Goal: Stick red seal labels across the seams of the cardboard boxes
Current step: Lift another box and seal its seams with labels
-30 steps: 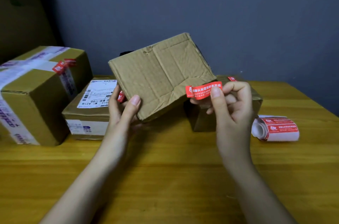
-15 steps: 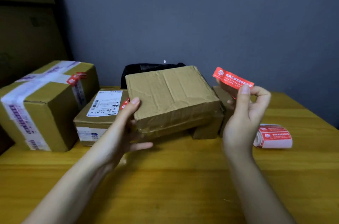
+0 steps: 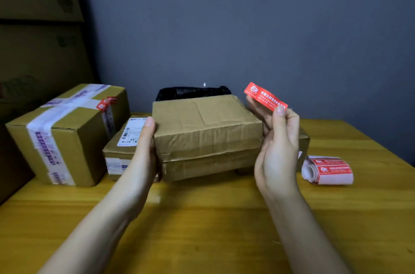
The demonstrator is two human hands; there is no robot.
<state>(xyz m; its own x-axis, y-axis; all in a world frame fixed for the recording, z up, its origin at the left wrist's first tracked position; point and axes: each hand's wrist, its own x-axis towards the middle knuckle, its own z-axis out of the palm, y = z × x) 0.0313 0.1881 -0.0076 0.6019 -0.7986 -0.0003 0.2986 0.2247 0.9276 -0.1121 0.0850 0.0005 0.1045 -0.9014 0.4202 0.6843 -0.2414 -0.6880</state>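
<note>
Center frame, flat cardboard box (image 3: 206, 130) steadied, red seal label (image 3: 266, 96) ready.
My left hand (image 3: 147, 150) grips the box's left edge to keep it put on the surface (image 3: 202, 228); my right hand (image 3: 278, 145) pinches the label above the right corner, sticky side kept free, fingers (image 3: 279, 116) closed on it. Label roll (image 3: 326, 170) lies right.

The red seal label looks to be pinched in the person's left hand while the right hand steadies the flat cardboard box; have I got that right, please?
Not quite: the head view shows the red seal label pinched in the right hand, while the left hand steadies the flat cardboard box.
</note>
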